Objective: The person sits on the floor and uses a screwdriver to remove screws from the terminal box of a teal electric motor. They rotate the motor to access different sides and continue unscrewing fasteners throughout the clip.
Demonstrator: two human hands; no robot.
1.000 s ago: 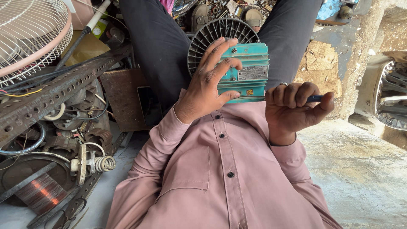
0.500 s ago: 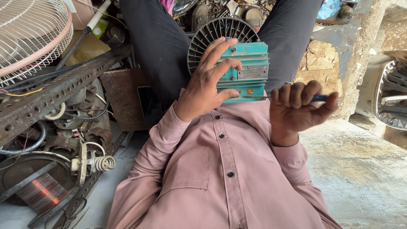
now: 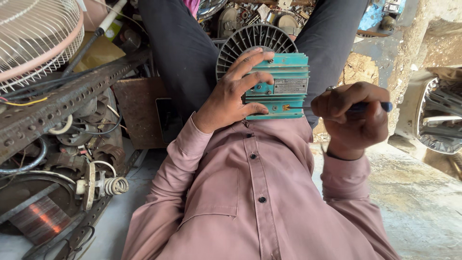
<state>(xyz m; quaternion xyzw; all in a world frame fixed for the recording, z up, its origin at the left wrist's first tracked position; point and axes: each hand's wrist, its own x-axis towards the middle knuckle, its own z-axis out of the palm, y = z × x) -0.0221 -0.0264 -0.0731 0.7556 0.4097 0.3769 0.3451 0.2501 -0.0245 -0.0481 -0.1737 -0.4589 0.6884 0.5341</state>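
A teal ribbed electric motor (image 3: 284, 86) with a grey finned fan cover (image 3: 255, 41) rests against my lap. My left hand (image 3: 233, 94) grips the motor's left side, fingers spread over the ribs and the fan cover. My right hand (image 3: 353, 115) is closed around a screwdriver (image 3: 373, 107) with a blue handle. Its thin shaft runs left to a screw near the motor's lower edge (image 3: 287, 108). A small grey label plate (image 3: 290, 85) sits on the motor's face.
A rusty perforated metal bar (image 3: 57, 108), wires, a spring (image 3: 115, 185) and copper coil parts (image 3: 41, 216) lie at the left. A pale fan grille (image 3: 36, 36) stands top left. Another fan guard (image 3: 440, 120) is at the right, on the concrete floor (image 3: 418, 202).
My right hand has shifted slightly to the right and turned with the screwdriver. The left hand and motor stay put.
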